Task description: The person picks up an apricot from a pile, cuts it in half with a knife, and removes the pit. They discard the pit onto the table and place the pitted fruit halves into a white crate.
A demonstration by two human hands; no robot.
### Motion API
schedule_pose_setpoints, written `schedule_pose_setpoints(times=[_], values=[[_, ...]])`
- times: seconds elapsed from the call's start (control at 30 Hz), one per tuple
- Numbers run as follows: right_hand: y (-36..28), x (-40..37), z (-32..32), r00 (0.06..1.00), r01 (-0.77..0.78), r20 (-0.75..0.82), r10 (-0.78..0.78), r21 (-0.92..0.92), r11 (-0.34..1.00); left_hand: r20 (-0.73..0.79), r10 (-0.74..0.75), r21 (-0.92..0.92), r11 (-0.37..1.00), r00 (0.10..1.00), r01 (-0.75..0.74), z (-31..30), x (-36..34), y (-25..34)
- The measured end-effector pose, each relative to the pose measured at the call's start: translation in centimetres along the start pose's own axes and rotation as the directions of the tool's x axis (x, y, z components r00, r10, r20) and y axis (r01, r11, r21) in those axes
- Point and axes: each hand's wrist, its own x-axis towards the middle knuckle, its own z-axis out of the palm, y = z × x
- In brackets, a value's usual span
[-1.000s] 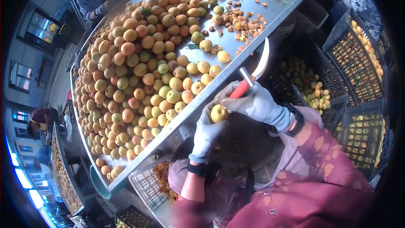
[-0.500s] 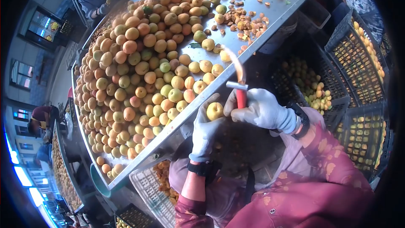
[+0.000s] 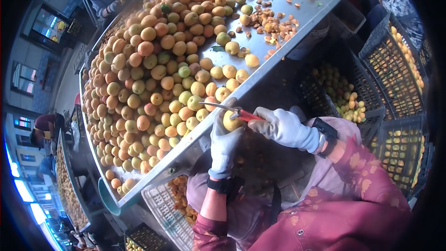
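The left hand point(image 3: 224, 142) grips a yellow fruit point(image 3: 232, 121), at 9 o'clock from the right hand point(image 3: 290, 128). The right hand squeezes a red-handled knife point(image 3: 249, 115), its blade over the fruit. The big fruit pile point(image 3: 151, 83) sits at 10 o'clock on the table point(image 3: 297, 41).

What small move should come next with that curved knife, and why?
Probably a short, careful cut into the yellow fruit: the left hand cups it, while the right hand grips the curved knife by its red handle, its metal part already over the fruit.
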Motion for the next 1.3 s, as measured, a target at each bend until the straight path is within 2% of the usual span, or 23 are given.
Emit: schedule_pose_setpoints(times=[0.07, 0.2, 0.3, 0.37, 0.57, 0.7, 0.73, 0.77, 0.8, 0.83, 0.87, 0.9, 0.93, 0.97, 1.0, 1.07, 1.1, 1.13, 1.17, 1.2, 1.27, 1.3], values=[[-0.4, 0.0, -0.1, 1.0, 0.018, -0.019, -0.019, -0.065, 0.998, -0.016, -0.015, 0.027, 1.0, 1.0, 0.015, 0.0, 0.0, 0.1], [-0.6, 0.2, 0.0, 0.998, 0.03, -0.055, -0.033, -0.056, 0.998, -0.073, -0.031, 0.041, 0.999, 0.997, 0.034, -0.2, 0.0, 0.0], [-0.5, 0.3, 0.3, 0.992, 0.075, -0.102, -0.079, -0.05, 0.996, -0.063, 0.03, 0.003, 1.0, 0.998, -0.029, -0.2, 0.2, -0.4], [-0.7, 0.3, 0.1, 0.984, 0.118, -0.117, -0.131, -0.108, 0.987, -0.072, 0.042, 0.146, 0.989, 0.996, -0.031, -0.1, 0.2, -0.3], [-0.6, 0.4, -0.2, 0.992, 0.107, -0.044, -0.118, -0.2, 0.974, -0.05, 0.063, 0.19, 0.98, 0.997, -0.053, -0.4, 0.2, -0.7], [-0.2, 0.2, 0.3, 0.992, 0.095, -0.059, -0.116, -0.282, 0.955, -0.022, 0.093, 0.259, 0.962, 0.995, -0.084, -0.5, 0.0, -0.7], [1.0, 0.3, 1.2, 0.998, 0.067, 0.0, -0.067, -0.003, 0.998, 0.004, 0.119, 0.287, 0.951, 0.993, -0.115, -0.7, -0.1, -0.7], [1.9, 0.3, 1.8, 0.997, 0.018, 0.069, -0.038, 0.274, 0.961, 0.03, 0.145, 0.315, 0.938, 0.989, -0.147, -1.0, -0.2, -0.6], [1.4, 0.4, 1.4, 0.997, 0.019, 0.067, -0.038, 0.275, 0.961, 0.032, 0.146, 0.316, 0.937, 0.989, -0.148, -1.1, -0.3, -0.6], [0.7, 0.6, 0.7, 0.967, -0.162, 0.24, 0.084, 0.326, 0.931, 0.049, 0.138, 0.301, 0.942, 0.989, -0.146, -1.1, -0.3, -0.5], [0.1, 0.7, 0.0, 0.892, -0.342, 0.412, 0.187, 0.344, 0.875, 0.065, 0.129, 0.286, 0.948, 0.989, -0.143, -1.1, -0.4, -0.5], [0.1, 0.8, -0.6, 0.892, -0.343, 0.41, 0.187, 0.346, 0.874, 0.067, 0.129, 0.287, 0.947, 0.989, -0.143, -0.9, -0.5, -0.4], [0.2, 0.9, -1.3, 0.788, -0.463, 0.603, 0.125, 0.446, 0.766, 0.039, 0.045, 0.07, 0.996, 0.998, -0.048, -0.5, -0.7, -0.1], [0.1, 0.9, -1.9, 0.656, -0.59, 0.754, 0.018, 0.498, 0.636, 0.031, -0.042, -0.152, 0.987, 0.999, 0.046, -0.1, -0.8, 0.3], [-0.7, 0.4, -2.0, 0.604, -0.583, 0.788, -0.123, 0.541, 0.607, 0.034, -0.04, -0.149, 0.988, 0.999, 0.045, -0.1, -0.6, 0.6], [-0.6, 0.0, -1.7, 0.65, -0.584, 0.753, -0.105, 0.583, 0.565, 0.07, 0.156, -0.041, 0.987, 0.985, -0.154, -0.4, -0.3, 1.2], [-0.3, 0.0, -2.1, 0.712, -0.568, 0.697, -0.084, 0.642, 0.514, 0.024, 0.051, -0.102, 0.994, 0.998, -0.048, -0.2, -0.7, 1.7], [-0.2, 0.3, -2.7, 0.771, -0.541, 0.634, -0.053, 0.698, 0.469, 0.025, 0.048, -0.103, 0.994, 0.999, -0.045, -0.1, -0.9, 1.7], [-0.6, 0.5, -3.5, 0.828, -0.464, 0.561, -0.014, 0.699, 0.544, 0.008, 0.037, -0.067, 0.997, 0.999, -0.036, 0.0, -0.7, 1.7], [-0.7, 0.7, -3.6, 0.829, -0.46, 0.56, -0.017, 0.698, 0.55, -0.009, 0.026, -0.029, 0.999, 1.0, -0.026, 0.1, -0.5, 1.8], [-0.8, 0.5, -3.4, 0.914, -0.299, 0.405, -0.01, 0.692, 0.657, -0.022, 0.014, -0.04, 0.999, 1.0, -0.015, -0.1, -0.4, 1.9], [-0.8, 0.5, -3.2, 0.914, -0.3, 0.405, -0.009, 0.693, 0.656, -0.035, 0.004, -0.049, 0.999, 0.999, -0.005, -0.1, -0.4, 1.9]])
